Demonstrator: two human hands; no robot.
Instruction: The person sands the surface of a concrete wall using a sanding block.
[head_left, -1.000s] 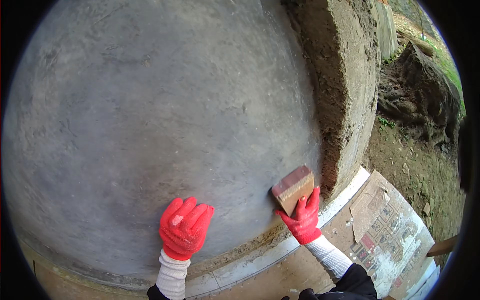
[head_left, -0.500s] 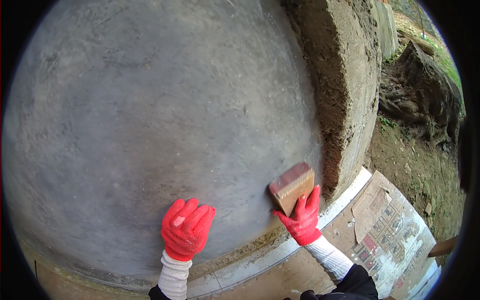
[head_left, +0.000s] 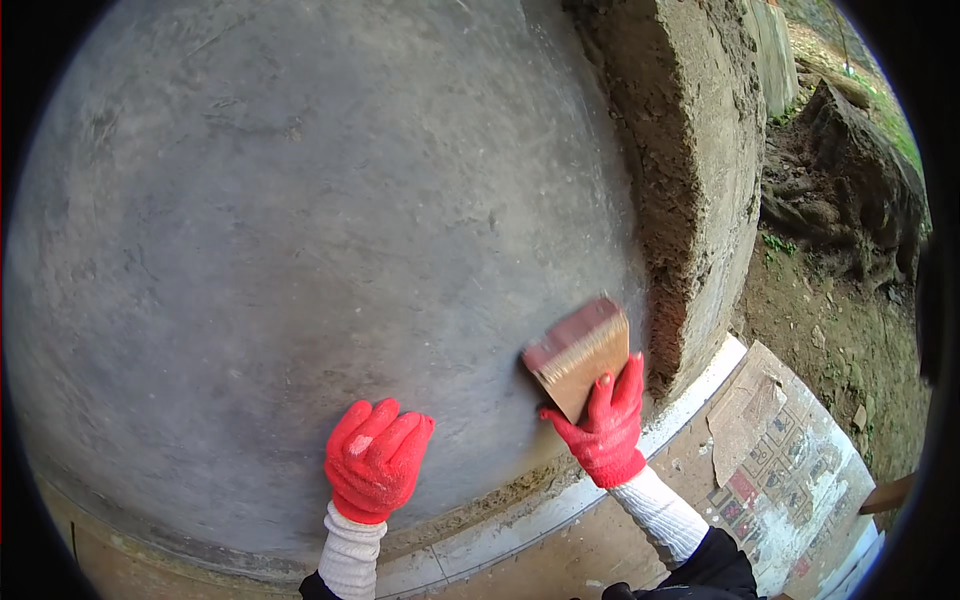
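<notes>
My right hand (head_left: 606, 432), in a red glove, grips a tan wooden block (head_left: 588, 366) with a reddish-brown far face and a frayed pale edge. The block lies tilted against a broad grey concrete surface (head_left: 330, 230), near its right side. Thumb and fingers hold the block's near end; the fingers beneath are partly hidden. My left hand (head_left: 375, 462), also red-gloved, is loosely closed by the surface's near edge, its fingers curled and nothing seen in them. Its palm is hidden.
A rough raised concrete edge (head_left: 690, 200) borders the surface on the right. White edging (head_left: 560, 510) curves along the near side. Paint-spattered cardboard (head_left: 790, 480) lies at lower right, with bare soil (head_left: 820, 330) and a tree stump (head_left: 850, 180) beyond.
My right hand and the block have shifted slightly up and left over the concrete, and the block's angle has turned a little. My left hand has barely moved.
</notes>
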